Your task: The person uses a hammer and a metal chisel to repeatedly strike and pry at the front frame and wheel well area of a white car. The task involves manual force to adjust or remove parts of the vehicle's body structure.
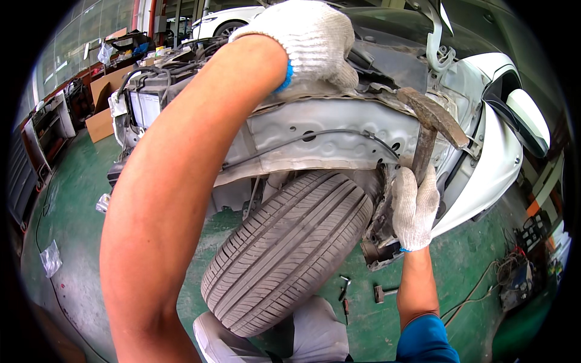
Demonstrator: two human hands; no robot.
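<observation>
My right hand (415, 209), in a white knit glove, is wrapped around the handle of a hammer (433, 118). Its worn, rusty metal head points up beside the inner fender. My left hand (296, 42), gloved the same way, reaches far across the top of the dented white inner fender panel (302, 130). The back of the glove hides most of its fingers, so what it grips, if anything, does not show. A thin black cable (327, 132) runs along the panel. Below it the front tire (290, 248) is turned at an angle, above my legs.
On the green floor lie a second hammer (381, 294) and a small red-handled tool (345, 308). To the right are the white door and side mirror (526, 121). Cables and equipment (517, 284) sit at the far right. A cardboard box (100, 126) stands left, near a plastic bag (51, 259).
</observation>
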